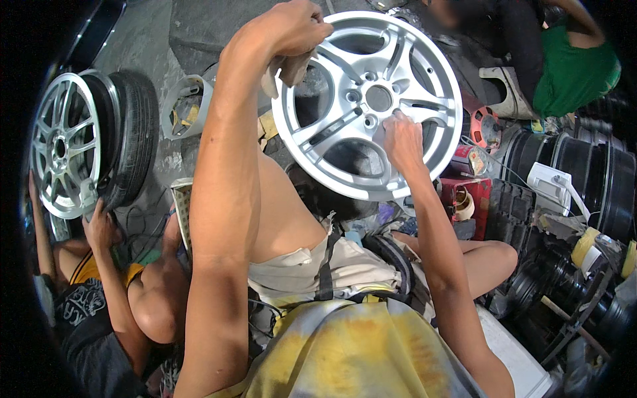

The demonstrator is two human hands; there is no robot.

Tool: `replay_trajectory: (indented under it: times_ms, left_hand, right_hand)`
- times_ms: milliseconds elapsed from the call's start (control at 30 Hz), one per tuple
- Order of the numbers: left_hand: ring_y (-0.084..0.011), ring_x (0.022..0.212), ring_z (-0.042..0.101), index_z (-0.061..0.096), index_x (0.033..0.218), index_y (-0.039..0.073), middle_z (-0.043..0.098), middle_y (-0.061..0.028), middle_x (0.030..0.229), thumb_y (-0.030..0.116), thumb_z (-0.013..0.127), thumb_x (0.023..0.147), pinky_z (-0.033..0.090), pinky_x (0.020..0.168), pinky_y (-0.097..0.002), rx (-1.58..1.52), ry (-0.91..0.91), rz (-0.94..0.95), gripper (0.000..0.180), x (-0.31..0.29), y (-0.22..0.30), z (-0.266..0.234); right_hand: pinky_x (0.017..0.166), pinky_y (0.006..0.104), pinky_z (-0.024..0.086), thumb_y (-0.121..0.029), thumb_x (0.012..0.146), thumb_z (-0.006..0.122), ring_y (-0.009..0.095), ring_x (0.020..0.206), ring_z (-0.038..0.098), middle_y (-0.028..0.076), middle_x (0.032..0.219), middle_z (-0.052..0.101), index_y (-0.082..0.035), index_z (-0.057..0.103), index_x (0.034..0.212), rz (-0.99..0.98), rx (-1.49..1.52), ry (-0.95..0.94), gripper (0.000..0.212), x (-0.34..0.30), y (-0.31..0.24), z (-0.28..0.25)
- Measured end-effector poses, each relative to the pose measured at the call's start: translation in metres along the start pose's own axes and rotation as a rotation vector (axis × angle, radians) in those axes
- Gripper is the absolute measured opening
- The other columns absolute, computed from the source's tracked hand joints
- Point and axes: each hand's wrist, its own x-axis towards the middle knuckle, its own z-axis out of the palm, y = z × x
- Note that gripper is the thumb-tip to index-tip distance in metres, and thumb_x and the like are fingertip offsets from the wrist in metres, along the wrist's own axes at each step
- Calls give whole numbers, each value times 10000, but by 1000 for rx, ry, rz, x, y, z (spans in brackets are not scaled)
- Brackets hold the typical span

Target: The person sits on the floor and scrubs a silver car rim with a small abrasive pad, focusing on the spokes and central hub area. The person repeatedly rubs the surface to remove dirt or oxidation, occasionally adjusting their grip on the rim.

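Note:
A silver alloy wheel rim (pixel 415 99) with paired spokes is tilted up in front of my legs, no tyre on it. At its upper left edge, my left hand (pixel 298 30) is closed with its fingers curled at the lip. Under that palm hangs a brownish cloth-like piece (pixel 290 71), overlapping the rim's edge. My right hand (pixel 403 140) presses on a lower spoke close to the centre hole, fingers drawn together. A small greyish patch shows beside its fingertips; whether it is something held cannot be made out.
On the left a co-worker's hand (pixel 101 229) is at another silver wheel (pixel 63 146), beside a black tyre (pixel 136 139). A white bucket (pixel 188 109) holds scraps. Dark wheels (pixel 584 176), a red box (pixel 474 199) and a white fan-like piece (pixel 551 186) crowd the right. Another person in green sits far right.

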Motion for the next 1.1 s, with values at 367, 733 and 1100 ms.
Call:
replay_trajectory:
  times_ms: [367,733,1100]
  left_hand:
    - [-294,830,702,654,1152,1,708,-217,918,300,720,759,562,766,-400,113,-85,244,497,12,-17,32]
    - [-386,1037,684,642,1157,-3,687,-252,1105,-31,674,765,560,860,-441,145,-138,242,394,15,17,104]
    - [-415,982,669,624,1082,-15,674,-220,963,-8,589,824,536,853,-481,39,-12,625,260,17,5,225]
  right_hand:
    - [747,466,412,-130,887,537,335,891,662,176,944,681,-52,727,880,-36,-53,-14,206,-4,-6,-6]
    - [751,473,411,-110,895,522,309,879,692,150,945,698,-62,741,866,3,-159,-72,225,3,-12,-12]
    - [706,525,459,-151,914,549,389,821,659,187,837,660,-29,706,847,181,88,-114,210,-57,16,-74]
